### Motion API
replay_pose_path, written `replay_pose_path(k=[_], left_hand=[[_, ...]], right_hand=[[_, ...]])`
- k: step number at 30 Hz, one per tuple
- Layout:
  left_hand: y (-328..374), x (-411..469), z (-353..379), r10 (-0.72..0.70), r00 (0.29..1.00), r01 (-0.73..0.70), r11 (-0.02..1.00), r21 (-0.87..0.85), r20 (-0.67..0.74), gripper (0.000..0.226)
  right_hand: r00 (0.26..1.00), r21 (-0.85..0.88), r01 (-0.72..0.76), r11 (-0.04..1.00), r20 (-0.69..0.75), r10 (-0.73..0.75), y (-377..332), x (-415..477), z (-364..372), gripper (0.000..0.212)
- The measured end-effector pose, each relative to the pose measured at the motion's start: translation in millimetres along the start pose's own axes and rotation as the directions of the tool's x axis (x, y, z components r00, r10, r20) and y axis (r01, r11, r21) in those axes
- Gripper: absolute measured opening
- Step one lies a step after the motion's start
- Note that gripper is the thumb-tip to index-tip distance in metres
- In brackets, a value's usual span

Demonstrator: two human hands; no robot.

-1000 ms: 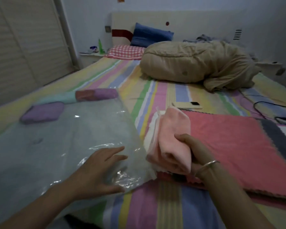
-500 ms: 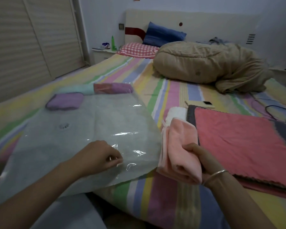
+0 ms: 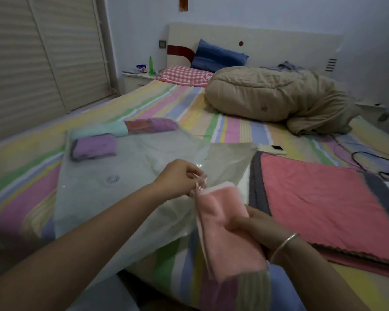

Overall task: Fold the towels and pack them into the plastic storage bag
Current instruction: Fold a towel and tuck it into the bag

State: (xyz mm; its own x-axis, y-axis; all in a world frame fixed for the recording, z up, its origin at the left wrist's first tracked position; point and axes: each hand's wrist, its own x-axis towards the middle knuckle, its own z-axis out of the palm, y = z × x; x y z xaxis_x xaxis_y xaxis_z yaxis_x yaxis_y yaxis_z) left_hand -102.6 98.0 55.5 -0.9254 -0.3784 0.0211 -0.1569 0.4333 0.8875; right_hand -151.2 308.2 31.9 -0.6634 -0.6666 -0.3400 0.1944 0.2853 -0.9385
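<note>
Insertion step: left hand (image 3: 180,178) pinches plastic storage bag (image 3: 130,176) mouth edge; lift it higher; right hand (image 3: 254,227) grips folded pink towel (image 3: 225,223); feed narrow end first.

A home bedroom: striped bed (image 3: 234,129), pillows (image 3: 220,56), nightstand (image 3: 135,80).

Folded pink towel (image 3: 229,232) tilts at the clear plastic storage bag's (image 3: 121,180) lifted edge.

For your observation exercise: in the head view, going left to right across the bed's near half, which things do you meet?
purple folded towel → plastic storage bag → left hand → pink folded towel → right hand → red towel
</note>
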Motion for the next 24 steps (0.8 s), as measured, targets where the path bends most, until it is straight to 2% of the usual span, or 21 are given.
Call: replay_pose_path(k=[1,2,4,5,6,9,11,13,15,17,19,21,24], left_hand=[[-5,0,-1,0.002,1.000,-0.003,0.998,0.069,0.018,0.021],[-10,-3,-2,0.026,0.999,-0.034,0.976,0.214,0.043,0.030],[-22,-19,2,0.053,0.993,-0.102,0.815,0.571,0.101,0.046],[-29,-29,6,0.049,0.992,-0.118,0.729,0.675,0.120,0.051],[-34,-40,12,0.045,0.990,-0.126,0.683,0.719,0.131,0.053],[-46,-63,27,0.057,0.990,-0.133,0.671,0.730,0.128,0.059],[-49,-68,24,0.126,0.988,-0.145,0.596,0.789,0.086,0.049],[-49,-69,13,0.172,0.985,-0.099,0.565,0.819,0.000,0.033],[-44,-67,4,0.207,0.975,-0.056,0.582,0.811,-0.081,0.020],[-35,-65,-6,0.259,0.957,-0.062,0.620,0.782,-0.130,0.017],[-22,-62,-20,0.337,0.922,-0.109,0.697,0.709,-0.190,0.014],[-9,-58,-35,0.369,0.899,-0.162,0.779,0.605,-0.235,0.012],[5,-56,-49,0.270,0.955,-0.198,0.890,0.410,-0.126,0.012]], right_hand=[[0.998,-0.021,-0.036,0.999,-0.044,0.035,7,4,-1,0.025],[0.993,-0.025,-0.077,0.997,-0.090,0.075,13,7,-2,0.029],[0.977,-0.017,-0.149,0.989,-0.158,0.144,23,11,-3,0.040],[0.971,-0.008,-0.171,0.985,-0.168,0.167,27,12,-3,0.044],[0.969,0.005,-0.183,0.983,-0.167,0.181,29,13,-3,0.044],[0.976,0.019,-0.173,0.985,-0.135,0.174,30,13,0,0.028],[0.979,0.000,-0.162,0.987,-0.124,0.161,30,13,1,0.020],[0.979,-0.011,-0.160,0.987,-0.131,0.157,30,11,1,0.014],[0.980,-0.043,-0.152,0.987,-0.133,0.145,30,9,1,0.015],[0.984,-0.183,-0.164,0.969,-0.107,0.146,27,8,4,0.039],[0.987,-0.401,-0.162,0.902,-0.057,0.152,20,8,13,0.059],[0.986,-0.522,-0.138,0.841,0.008,0.167,10,8,28,0.054],[0.986,-0.453,-0.132,0.882,0.036,0.166,-7,16,53,0.034]])
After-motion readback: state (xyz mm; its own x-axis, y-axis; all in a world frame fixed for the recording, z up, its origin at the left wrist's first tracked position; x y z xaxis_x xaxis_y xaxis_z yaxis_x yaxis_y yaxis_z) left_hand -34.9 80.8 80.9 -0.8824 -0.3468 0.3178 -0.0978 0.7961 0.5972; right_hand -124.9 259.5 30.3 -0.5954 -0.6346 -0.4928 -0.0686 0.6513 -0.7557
